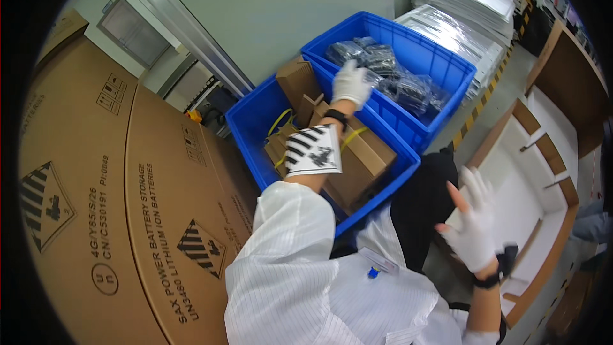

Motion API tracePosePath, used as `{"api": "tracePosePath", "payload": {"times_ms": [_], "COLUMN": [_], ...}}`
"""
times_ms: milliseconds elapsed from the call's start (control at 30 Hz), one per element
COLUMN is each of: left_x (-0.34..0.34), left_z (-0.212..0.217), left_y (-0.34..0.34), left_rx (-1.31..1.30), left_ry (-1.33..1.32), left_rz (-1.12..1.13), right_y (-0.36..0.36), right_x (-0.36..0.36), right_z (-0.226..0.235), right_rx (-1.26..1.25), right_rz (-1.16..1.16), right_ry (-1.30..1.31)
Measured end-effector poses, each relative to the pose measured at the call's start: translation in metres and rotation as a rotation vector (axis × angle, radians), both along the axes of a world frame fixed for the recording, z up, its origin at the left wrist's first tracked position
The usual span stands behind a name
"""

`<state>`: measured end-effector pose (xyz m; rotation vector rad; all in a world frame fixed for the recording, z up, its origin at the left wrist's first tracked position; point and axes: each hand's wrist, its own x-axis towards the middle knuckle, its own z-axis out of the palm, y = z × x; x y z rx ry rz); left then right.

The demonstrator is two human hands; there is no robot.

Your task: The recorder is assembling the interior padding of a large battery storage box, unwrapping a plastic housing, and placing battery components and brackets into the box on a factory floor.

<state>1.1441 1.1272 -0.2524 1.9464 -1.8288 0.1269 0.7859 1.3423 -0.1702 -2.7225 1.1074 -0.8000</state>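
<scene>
Reaching left hand [351,83] on bagged parts [389,76] (right hand [476,227] spread)

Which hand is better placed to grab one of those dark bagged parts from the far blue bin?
Left. The left hand already reaches over the far bin's edge, beside the bagged parts. The right hand is spread open, well away from it.

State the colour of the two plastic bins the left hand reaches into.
Both bins are bright blue, clearest in the head view.

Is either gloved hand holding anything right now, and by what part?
The left hand touches a clear bag at its edge; a grip cannot be told. The right hand is open, holding nothing.
</scene>
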Motion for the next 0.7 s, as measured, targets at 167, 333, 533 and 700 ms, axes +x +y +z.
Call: {"api": "tracePosePath", "payload": {"times_ms": [167,333,533,700], "left_x": [0.174,0.146,0.16,0.26], "left_z": [-0.026,-0.056,-0.08,-0.092], "left_y": [0.015,0.032,0.013,-0.006], "left_rx": [0.097,0.06,-0.433,-0.487], "left_ry": [-0.086,-0.047,-0.055,0.654], "left_rz": [0.424,-0.057,0.382,0.303], "right_y": [0.031,0.046,0.037,0.034], "right_x": [-0.11,-0.147,-0.126,-0.129], "right_z": [-0.084,-0.124,-0.115,-0.132], "right_rx": [0.399,0.466,0.475,0.555], "right_rz": [-0.527,-0.713,-0.691,-0.678], "right_ry": [-0.005,0.115,0.132,0.14]}}
